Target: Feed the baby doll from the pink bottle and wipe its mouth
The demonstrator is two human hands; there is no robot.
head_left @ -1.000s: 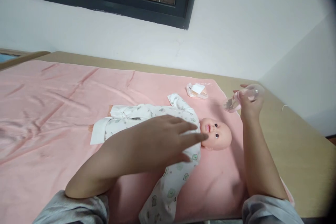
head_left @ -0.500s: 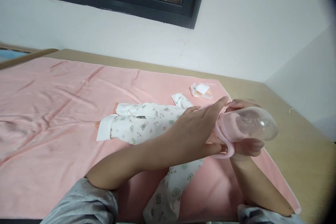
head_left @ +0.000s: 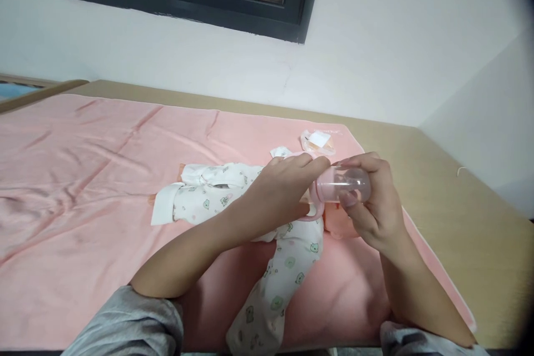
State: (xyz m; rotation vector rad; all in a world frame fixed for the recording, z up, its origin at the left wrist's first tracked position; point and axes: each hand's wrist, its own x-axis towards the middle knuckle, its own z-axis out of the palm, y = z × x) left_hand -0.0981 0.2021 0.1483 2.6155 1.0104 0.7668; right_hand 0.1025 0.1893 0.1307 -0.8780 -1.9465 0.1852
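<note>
A pink baby bottle (head_left: 326,184) with ring handles lies sideways in the air, its clear domed cap (head_left: 355,181) pointing right. My left hand (head_left: 283,183) is closed around the bottle's handle end, hiding most of its body. My right hand (head_left: 377,200) pinches the clear cap between thumb and fingers; the cap sits against the pink collar. Beneath both hands a baby doll in a white printed suit (head_left: 208,200) lies on its back, feet to the left. The doll's head (head_left: 339,222) shows only partly under the bottle and my right hand.
A pink blanket (head_left: 104,178) with wrinkles at left covers most of the wooden table (head_left: 454,222). A small clear packet with a white label (head_left: 319,140) lies beyond the doll. The wall and a dark-framed window (head_left: 294,16) stand behind the table.
The bottle and both hands have moved left and away from the camera, over the doll's upper body. The thumb and fingers of my right hand now grip farther along the cap.
</note>
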